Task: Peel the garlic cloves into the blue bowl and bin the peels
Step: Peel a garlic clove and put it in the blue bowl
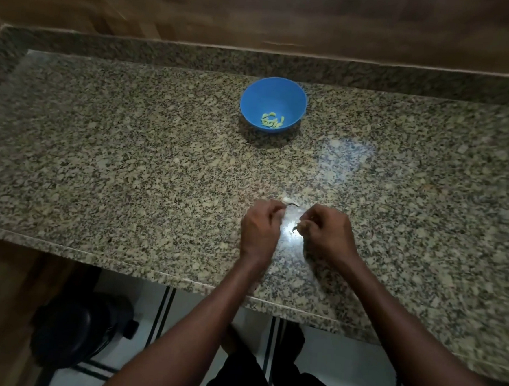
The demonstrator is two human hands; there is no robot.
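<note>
Speckled granite desk (129, 160) seen from above, with the person's two forearms reaching in from the near edge. The left hand (260, 228) has its fingers curled and pinches a thin dark strip of garlic peel (291, 205) that trails from its fingertips toward a small pale garlic clove or husk fragment (286, 200) lying on the desk just beyond; which of the two it is cannot be told. The right hand (326, 231) is likewise curled, pinching a small pale scrap with a dark tail (296, 226), probably more peel, though glare off the polished stone obscures it. The hands work close together, near the desk's front edge and low over it, which would keep loose peel gathered in one spot for collection. The round blue plastic bowl (274, 87) stands well apart toward the back wall, clear of the debris, and holds a small heap of peeled yellowish garlic cloves (272, 121) on its floor. A dark rounded bin-like object (78, 331) stands on the tiled floor below the desk, to the left; its identity is uncertain. Judged from this layout, peeling appears largely complete and the gathering of peels for disposal is the step in hand.
</note>
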